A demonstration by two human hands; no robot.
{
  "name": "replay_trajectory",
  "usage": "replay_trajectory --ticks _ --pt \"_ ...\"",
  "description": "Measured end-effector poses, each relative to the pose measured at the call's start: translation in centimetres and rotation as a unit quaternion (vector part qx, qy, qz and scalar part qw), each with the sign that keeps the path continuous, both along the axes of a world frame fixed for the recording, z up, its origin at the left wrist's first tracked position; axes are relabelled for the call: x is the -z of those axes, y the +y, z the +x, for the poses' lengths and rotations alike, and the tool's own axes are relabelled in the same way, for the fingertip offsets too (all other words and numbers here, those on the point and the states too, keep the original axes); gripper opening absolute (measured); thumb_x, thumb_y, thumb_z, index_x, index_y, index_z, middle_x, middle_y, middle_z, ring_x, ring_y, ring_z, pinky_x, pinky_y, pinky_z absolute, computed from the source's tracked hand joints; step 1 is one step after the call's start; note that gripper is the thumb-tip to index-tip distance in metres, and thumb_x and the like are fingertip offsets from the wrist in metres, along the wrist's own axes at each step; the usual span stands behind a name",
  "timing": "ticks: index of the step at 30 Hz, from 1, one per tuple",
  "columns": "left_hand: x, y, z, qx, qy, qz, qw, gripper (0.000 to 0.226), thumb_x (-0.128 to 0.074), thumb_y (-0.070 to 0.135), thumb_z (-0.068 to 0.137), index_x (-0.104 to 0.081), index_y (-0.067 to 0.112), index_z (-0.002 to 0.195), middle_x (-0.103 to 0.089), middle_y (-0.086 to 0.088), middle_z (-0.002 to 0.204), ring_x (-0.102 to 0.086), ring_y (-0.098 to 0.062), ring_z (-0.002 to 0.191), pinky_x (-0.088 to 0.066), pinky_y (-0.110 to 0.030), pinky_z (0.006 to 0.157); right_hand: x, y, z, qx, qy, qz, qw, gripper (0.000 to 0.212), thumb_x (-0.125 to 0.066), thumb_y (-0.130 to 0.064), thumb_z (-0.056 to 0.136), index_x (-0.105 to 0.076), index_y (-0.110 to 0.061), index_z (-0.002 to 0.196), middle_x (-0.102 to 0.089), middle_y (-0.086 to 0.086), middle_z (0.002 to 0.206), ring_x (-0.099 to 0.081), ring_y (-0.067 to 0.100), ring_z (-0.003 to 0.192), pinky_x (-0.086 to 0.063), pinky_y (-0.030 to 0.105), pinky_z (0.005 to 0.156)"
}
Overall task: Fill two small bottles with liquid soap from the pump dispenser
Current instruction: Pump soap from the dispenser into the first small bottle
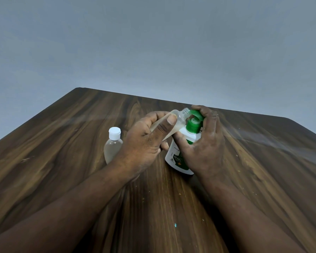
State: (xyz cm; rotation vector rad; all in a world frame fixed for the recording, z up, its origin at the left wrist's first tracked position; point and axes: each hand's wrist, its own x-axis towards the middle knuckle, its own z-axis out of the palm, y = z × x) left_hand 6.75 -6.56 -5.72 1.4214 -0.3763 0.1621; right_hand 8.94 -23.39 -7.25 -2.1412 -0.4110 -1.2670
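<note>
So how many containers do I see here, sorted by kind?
Small clear bottles: 2 (a capped bottle standing alone, an open bottle held in the left hand)
Pump dispenser: 1
Total: 3

Capped bottle (113, 143) blocks left of left hand (144, 141); tabletop (263, 161) right open.

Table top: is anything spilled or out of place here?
No spill shows. Only pale crumbs and one teal speck lie on the wooden table. The left hand holds the uncapped bottle tilted at the pump dispenser.
</note>
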Motion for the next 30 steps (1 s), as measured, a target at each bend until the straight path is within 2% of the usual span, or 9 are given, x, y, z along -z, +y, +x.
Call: replay_trajectory --ticks 5,9,13,17,22,26,30 --pt "0.02 -0.13 -0.10 -0.015 -0.023 -0.001 1.000 0.043 -0.065 0.053 0.091 -0.071 0.022 0.121 -0.069 0.008 0.074 -0.060 -0.006 0.065 -0.047 -0.019 0.057 -0.07 0.20 -0.03 0.002 -0.015 0.009 1.000 0.061 -0.087 -0.039 0.082 -0.059 -0.009 0.128 -0.063 0.005 0.117 -0.056 0.009 0.102 -0.044 0.013 0.086" --pt "0.16 -0.24 0.03 -0.019 -0.018 -0.018 0.999 0.042 -0.069 0.050 0.094 -0.070 0.020 0.123 -0.073 0.006 0.085 -0.061 -0.009 0.070 -0.048 -0.020 0.058 0.06 0.24 0.03 0.008 -0.012 0.013 1.000 0.058 -0.087 -0.039 0.083 -0.060 -0.010 0.125 -0.064 0.004 0.115 -0.060 0.015 0.101 -0.047 0.022 0.084" --pt "0.37 -0.32 0.18 -0.007 -0.015 -0.035 0.999 0.040 -0.069 0.045 0.093 -0.070 0.019 0.124 -0.073 0.006 0.085 -0.062 -0.011 0.074 -0.049 -0.022 0.062 0.03 0.16 -0.06 0.005 -0.008 0.011 1.000 0.060 -0.088 -0.037 0.082 -0.060 -0.009 0.127 -0.064 0.005 0.118 -0.060 0.015 0.104 -0.045 0.019 0.087" --pt "0.35 -0.29 0.37 0.000 -0.012 -0.054 0.998 0.047 -0.068 0.042 0.090 -0.068 0.016 0.128 -0.074 0.006 0.087 -0.062 -0.010 0.077 -0.050 -0.022 0.065 -0.10 0.10 -0.07 -0.006 -0.004 0.008 1.000 0.064 -0.087 -0.037 0.081 -0.059 -0.008 0.131 -0.063 0.006 0.121 -0.061 0.018 0.107 -0.049 0.025 0.090" --pt "0.53 -0.25 0.63 -0.005 -0.016 -0.054 0.998 0.032 -0.069 0.029 0.098 -0.069 0.017 0.127 -0.075 0.001 0.106 -0.063 -0.008 0.079 -0.051 -0.022 0.068 -0.09 0.13 0.00 -0.008 -0.015 0.009 1.000 0.061 -0.086 -0.037 0.081 -0.059 -0.008 0.128 -0.064 0.006 0.119 -0.062 0.019 0.106 -0.049 0.024 0.089" --pt "0.68 -0.17 0.73 -0.005 -0.016 -0.044 0.999 0.036 -0.072 0.035 0.093 -0.070 0.020 0.126 -0.071 -0.009 0.121 -0.065 -0.010 0.084 -0.052 -0.022 0.070 -0.09 0.23 -0.02 -0.007 -0.011 0.018 1.000 0.057 -0.087 -0.034 0.081 -0.061 -0.010 0.125 -0.065 0.004 0.115 -0.063 0.020 0.101 -0.051 0.029 0.084" --pt "0.73 -0.18 0.64 -0.009 -0.017 -0.041 0.999 0.041 -0.071 0.037 0.089 -0.069 0.020 0.127 -0.071 -0.010 0.126 -0.068 -0.008 0.085 -0.053 -0.024 0.071 -0.10 0.23 -0.11 -0.011 -0.006 0.020 1.000 0.055 -0.087 -0.035 0.082 -0.062 -0.010 0.125 -0.064 0.002 0.115 -0.062 0.018 0.101 -0.052 0.028 0.083"
